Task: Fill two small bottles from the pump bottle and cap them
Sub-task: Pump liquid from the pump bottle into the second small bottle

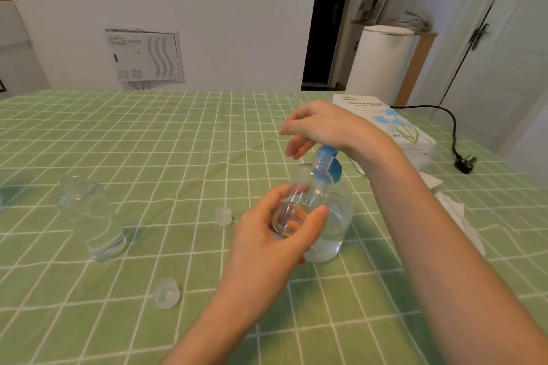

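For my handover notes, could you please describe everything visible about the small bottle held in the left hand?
The small bottle is clear plastic, round-shouldered, with a threaded neck and no cap. The left hand grips its lower body and holds it off the table, tilted, with its open mouth right at the blue pump spout. Whether it holds liquid cannot be told.

Two small bottles (314, 187) (98, 222), two caps (224, 216) (166, 293), one pump bottle (335, 231).

Blue pump head (327, 153) half hidden under right hand (323, 124); small bottle (314, 187) motion-blurred.
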Motion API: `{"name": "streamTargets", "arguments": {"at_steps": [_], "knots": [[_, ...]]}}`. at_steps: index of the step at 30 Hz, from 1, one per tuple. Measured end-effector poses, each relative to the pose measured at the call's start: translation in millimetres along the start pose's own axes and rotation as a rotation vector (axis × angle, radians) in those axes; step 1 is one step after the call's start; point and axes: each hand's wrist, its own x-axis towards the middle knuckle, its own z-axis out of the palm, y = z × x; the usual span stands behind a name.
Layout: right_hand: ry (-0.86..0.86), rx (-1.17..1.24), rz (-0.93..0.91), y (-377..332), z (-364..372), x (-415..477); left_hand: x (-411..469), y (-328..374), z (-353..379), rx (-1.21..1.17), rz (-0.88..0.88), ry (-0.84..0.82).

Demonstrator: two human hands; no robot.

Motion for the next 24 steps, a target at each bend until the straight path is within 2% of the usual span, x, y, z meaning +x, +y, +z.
{"name": "streamTargets", "arguments": {"at_steps": [10,24], "knots": [[-0.066,0.001,0.042,4,7,-2,-2,-1,0,-0.032,-0.035,-0.015],[-0.01,-0.092,-0.005,-4,-4,-2,0,2,1,-0.025,-0.006,-0.003]]}}
